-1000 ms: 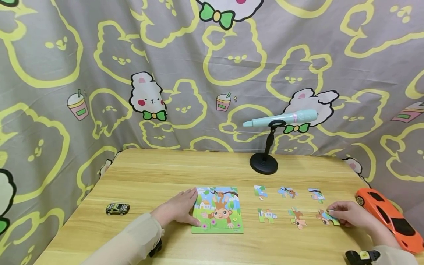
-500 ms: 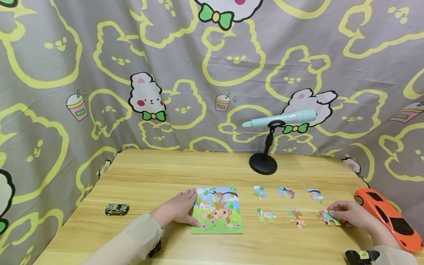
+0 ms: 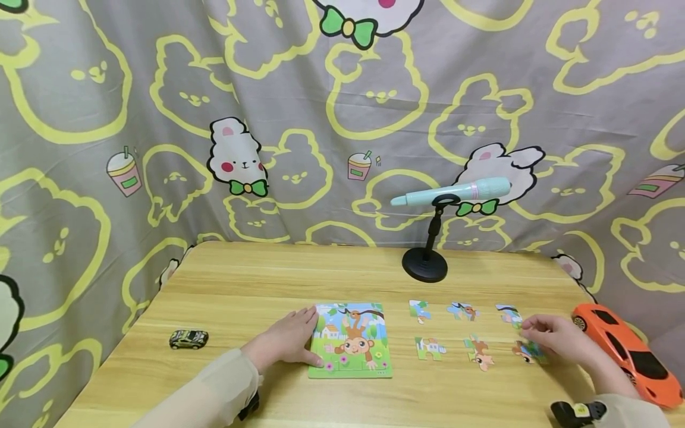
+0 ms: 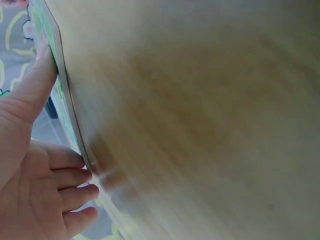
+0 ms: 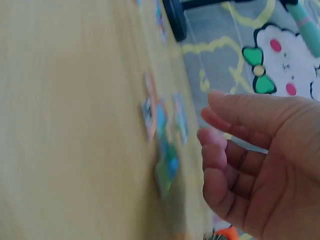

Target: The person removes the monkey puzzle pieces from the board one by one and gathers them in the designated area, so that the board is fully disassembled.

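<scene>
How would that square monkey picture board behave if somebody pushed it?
The picture board would probably slide rather than roll or tip, since it lies flat on the table. It looks stiff, as its edge runs straight in the left wrist view. That edge is thin, so it's likely light.

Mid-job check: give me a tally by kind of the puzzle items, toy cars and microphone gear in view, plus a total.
Monkey picture board: 1
Loose puzzle pieces: 6
Toy cars: 2
Microphone: 1
Microphone stand: 1
Total: 11
</scene>
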Available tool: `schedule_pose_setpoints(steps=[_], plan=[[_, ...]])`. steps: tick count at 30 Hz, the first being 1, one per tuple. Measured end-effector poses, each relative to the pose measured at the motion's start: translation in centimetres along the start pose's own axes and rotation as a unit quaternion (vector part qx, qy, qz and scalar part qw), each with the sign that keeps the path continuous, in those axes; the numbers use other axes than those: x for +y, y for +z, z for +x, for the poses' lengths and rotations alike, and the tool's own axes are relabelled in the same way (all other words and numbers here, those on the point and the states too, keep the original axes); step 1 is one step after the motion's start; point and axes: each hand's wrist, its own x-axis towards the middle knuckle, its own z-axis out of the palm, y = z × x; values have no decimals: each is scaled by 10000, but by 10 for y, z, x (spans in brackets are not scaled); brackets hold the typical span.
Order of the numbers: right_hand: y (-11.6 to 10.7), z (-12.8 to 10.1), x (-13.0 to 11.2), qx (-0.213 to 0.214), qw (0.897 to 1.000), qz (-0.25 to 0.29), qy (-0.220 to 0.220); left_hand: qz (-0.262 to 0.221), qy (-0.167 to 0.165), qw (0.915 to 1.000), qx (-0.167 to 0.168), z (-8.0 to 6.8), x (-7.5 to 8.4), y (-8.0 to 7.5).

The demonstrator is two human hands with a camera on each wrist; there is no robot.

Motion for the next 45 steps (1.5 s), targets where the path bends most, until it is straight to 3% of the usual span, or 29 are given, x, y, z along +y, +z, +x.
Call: schedule_pose_setpoints(steps=[9, 16, 24, 35, 45], plan=[[23, 20, -41, 193, 9935, -322, -1077, 19, 108, 9999, 101, -6, 5, -1], [47, 38, -78, -150, 9863, -324, -1610, 115, 212, 9996, 155, -8, 2, 3], [77, 53, -118, -530, 9703, -538, -2297, -119, 248, 9996, 17, -10, 1, 3], [132, 71, -174, -1391, 9548, -375, -2601, -302, 287, 9989, -199, -12, -1, -3], [189, 79, -198, -1878, 9460, -164, -2637, -154, 247, 9994, -186, -11, 2, -2]])
